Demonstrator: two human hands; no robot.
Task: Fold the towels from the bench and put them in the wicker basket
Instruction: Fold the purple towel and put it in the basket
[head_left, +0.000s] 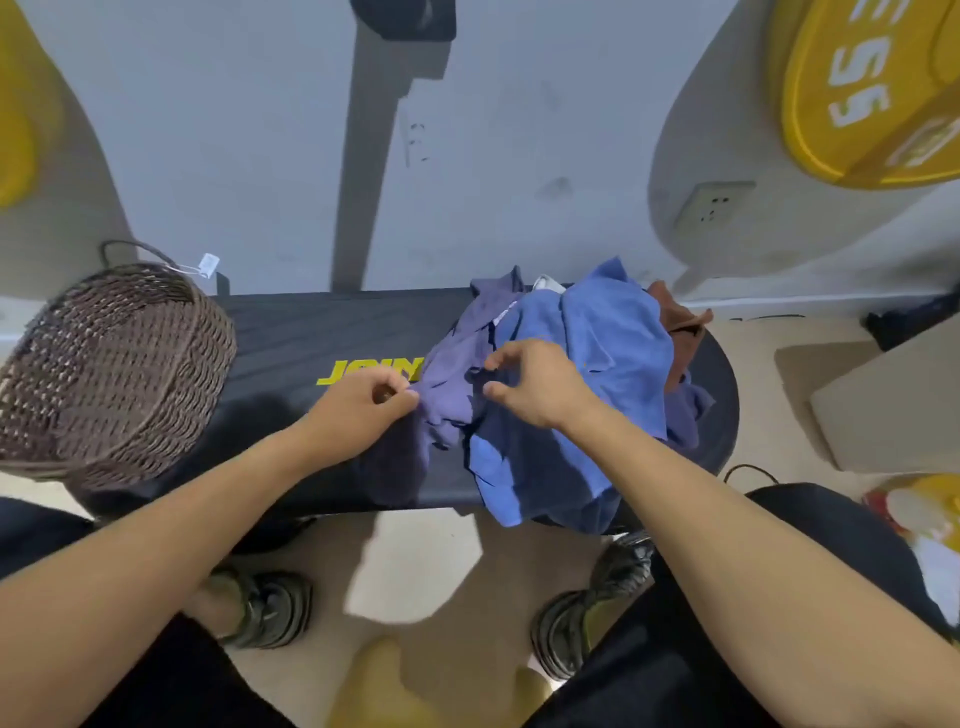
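A heap of towels lies on the right half of the black bench (311, 332): a purple towel (449, 374) on the left, a bright blue towel (613, 353) on top, and a brown towel (678, 322) at the back right. My left hand (363, 402) pinches the left edge of the purple towel. My right hand (535, 379) hovers over the purple towel with curled fingers at its folds; whether it grips the cloth is unclear. The brown wicker basket (104, 364) stands on the bench's left end, with nothing visible inside it.
Yellow weight plates (872, 93) hang at the upper right and far left. A grey upright post (374, 156) rises behind the bench. A cardboard box (893, 405) sits on the floor to the right. My feet in dark sandals (270, 608) stand below the bench.
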